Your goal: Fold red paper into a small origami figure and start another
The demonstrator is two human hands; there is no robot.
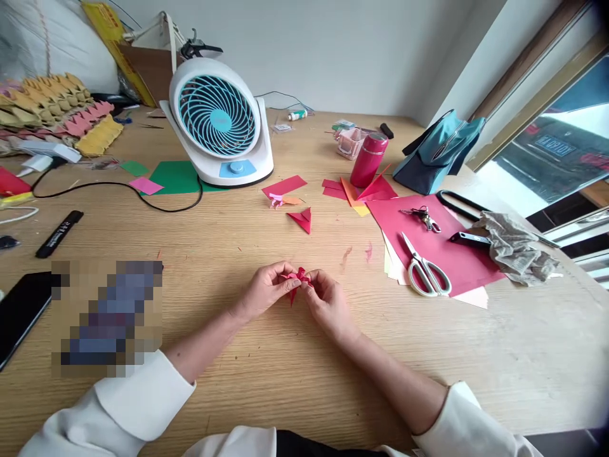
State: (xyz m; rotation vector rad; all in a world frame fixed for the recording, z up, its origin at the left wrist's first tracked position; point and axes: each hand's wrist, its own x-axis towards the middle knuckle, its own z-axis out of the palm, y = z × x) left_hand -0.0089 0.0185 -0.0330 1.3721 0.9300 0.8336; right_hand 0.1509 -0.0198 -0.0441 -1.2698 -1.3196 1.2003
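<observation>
Over the middle of the wooden table, a small folded red paper piece (299, 277), like an origami flower with pointed petals, is pinched between both hands. My left hand (266, 289) grips its left side with thumb and forefinger. On the opposite side my right hand (330, 304) is closed on it with thumb and bent fingers. Part of the paper is hidden behind the fingertips. Just beyond the hands lies a red folded paper triangle (301, 221). Behind that are a small pink and orange folded piece (280, 200) and a red paper strip (284, 186).
White-handled scissors (425, 270) lie on red paper sheets (457, 254) to the right. A red bottle (368, 158) and a teal bag (435, 155) stand behind. At the back left is a white fan (219, 120); a black marker (59, 233) and a phone (23, 311) lie left.
</observation>
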